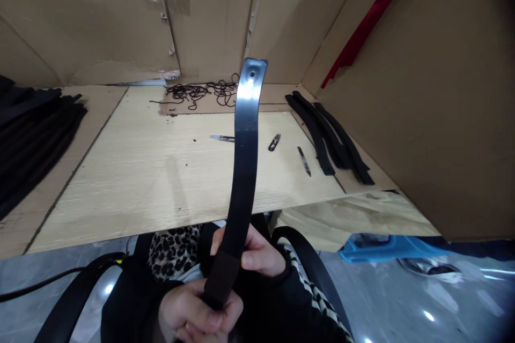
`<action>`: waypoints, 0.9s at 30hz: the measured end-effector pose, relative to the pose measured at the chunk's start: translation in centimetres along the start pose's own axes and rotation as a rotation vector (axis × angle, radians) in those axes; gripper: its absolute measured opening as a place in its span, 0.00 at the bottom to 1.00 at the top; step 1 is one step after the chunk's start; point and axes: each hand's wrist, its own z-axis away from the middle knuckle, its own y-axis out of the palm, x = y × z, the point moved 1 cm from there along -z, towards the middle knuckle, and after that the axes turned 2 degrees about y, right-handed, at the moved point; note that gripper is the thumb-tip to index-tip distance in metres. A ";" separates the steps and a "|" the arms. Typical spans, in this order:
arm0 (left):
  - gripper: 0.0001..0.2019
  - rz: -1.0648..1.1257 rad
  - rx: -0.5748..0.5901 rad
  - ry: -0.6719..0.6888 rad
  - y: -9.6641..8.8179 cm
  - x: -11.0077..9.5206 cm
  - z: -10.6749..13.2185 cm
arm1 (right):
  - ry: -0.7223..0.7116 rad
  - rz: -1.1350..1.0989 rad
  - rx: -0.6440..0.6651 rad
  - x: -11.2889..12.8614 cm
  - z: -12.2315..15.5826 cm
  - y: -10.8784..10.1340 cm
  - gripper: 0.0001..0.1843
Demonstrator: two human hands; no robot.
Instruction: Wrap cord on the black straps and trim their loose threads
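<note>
A long, gently curved dark metal strip (245,155) rises from my lap over the table edge, its shiny top end pierced by a small hole. A black fabric sleeve (222,273) covers its lower part. My left hand (197,311) is closed around the sleeve near the bottom. Higher up, my right hand (261,254) grips the strip beside the sleeve's upper edge, some fingers hidden behind it. Behind the strip, thread snips (221,138) lie partly covered on the table, with a second dark pair of snips (274,142) to the right.
A thin pointed blade-like tool (304,161) lies right of the snips. Several black strips (322,131) rest at the right, and a large black pile (36,134) at the left. Tangled dark cord (197,91) lies at the back. Cardboard walls (209,16) enclose the table (132,171).
</note>
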 end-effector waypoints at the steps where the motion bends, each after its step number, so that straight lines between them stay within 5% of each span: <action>1: 0.18 0.004 0.010 0.009 -0.1 0.0 0.0 | -0.007 -0.004 -0.006 -0.2 0.0 0.0 0.18; 22: 0.21 -0.027 0.180 0.024 0.2 -1.1 -1.0 | -0.130 -0.062 -0.071 -1.1 -0.2 0.4 0.19; 27: 0.21 -0.042 0.175 0.083 0.1 -0.8 -1.2 | -0.107 0.077 -0.144 -1.2 0.0 -0.9 0.21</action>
